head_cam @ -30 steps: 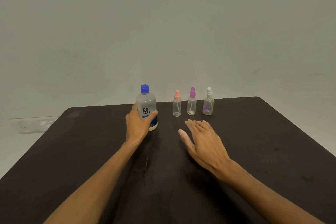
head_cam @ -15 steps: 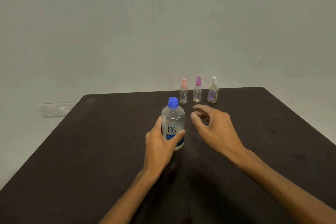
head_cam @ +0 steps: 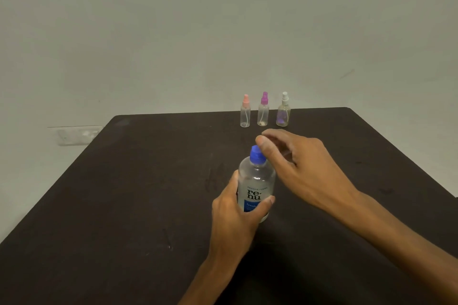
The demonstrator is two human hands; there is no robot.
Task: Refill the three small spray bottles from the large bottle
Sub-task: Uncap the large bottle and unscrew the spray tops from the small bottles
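Dark brown table [head_cam: 138,181], scuffed and smudged near centre. Plain pale grey-green wall [head_cam: 198,32] behind, from nine to three o'clock. White switch plate [head_cam: 75,135] at nine o'clock.

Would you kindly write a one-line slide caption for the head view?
Left hand holds the large bottle upright while the right hand reaches its blue cap.

The light is dim and flat, greenish-grey on the wall [head_cam: 223,20], with no glare. A soft shadow pools on the dark table [head_cam: 99,205] under my left hand [head_cam: 235,215] and forearm. My right hand [head_cam: 297,163] smears with motion blur at the fingertips. The small spray bottles [head_cam: 264,111] look soft. The table's edges splay outward from wide-angle distortion.
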